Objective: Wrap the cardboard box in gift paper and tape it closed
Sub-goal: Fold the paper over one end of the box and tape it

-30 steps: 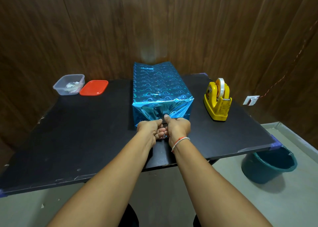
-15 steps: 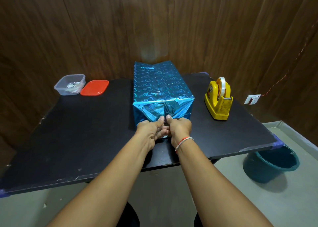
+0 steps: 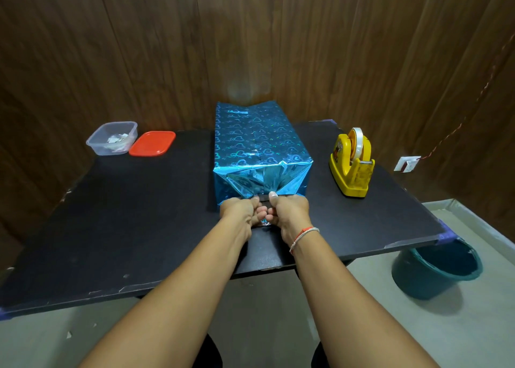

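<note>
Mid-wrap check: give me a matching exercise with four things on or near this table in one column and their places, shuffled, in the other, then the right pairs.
Things:
1. tape dispenser
2. red lid
3. bucket
4. wrapped box

Places:
A. on the floor, by the table's right corner
B. mid-table, its near end paper gripped by the left hand and right hand
C. on the table, right of the box
D. far left, beside the clear container

Pairs: 1-C, 2-D, 3-A, 4-B
</note>
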